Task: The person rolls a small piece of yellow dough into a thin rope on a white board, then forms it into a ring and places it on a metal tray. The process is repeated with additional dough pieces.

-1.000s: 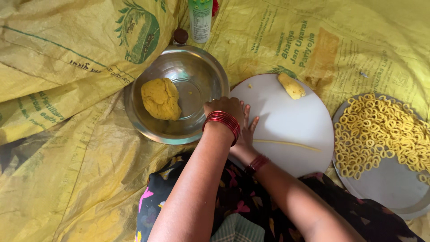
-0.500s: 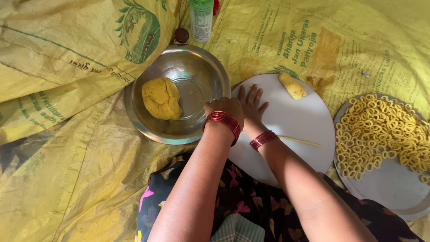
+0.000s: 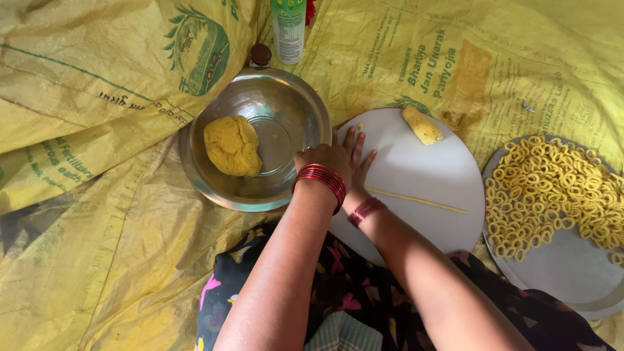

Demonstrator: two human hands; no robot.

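Observation:
My right hand (image 3: 359,155) lies flat on the left part of a round white board (image 3: 429,169), fingers spread and holding nothing. My left hand (image 3: 322,158), red bangles at its wrist, sits with curled fingers at the board's left edge, touching the right hand and next to the steel bowl's rim (image 3: 195,169). A thin rolled strand of yellow dough (image 3: 416,200) lies on the board to the right of both hands. A small dough lump (image 3: 422,125) rests at the board's far edge. A large dough ball (image 3: 233,146) sits in the bowl.
A steel plate (image 3: 572,273) at the right carries several yellow dough rings (image 3: 552,188). A green-and-white bottle (image 3: 288,29) and a small brown cap (image 3: 260,54) stand beyond the bowl. Yellow printed sacks (image 3: 97,247) cover the floor. My patterned clothing (image 3: 338,292) fills the bottom edge.
My right hand slid left and forward off the dough strand to the board's left edge, and its fingers spread. The strand now lies fully uncovered. My left hand barely moved.

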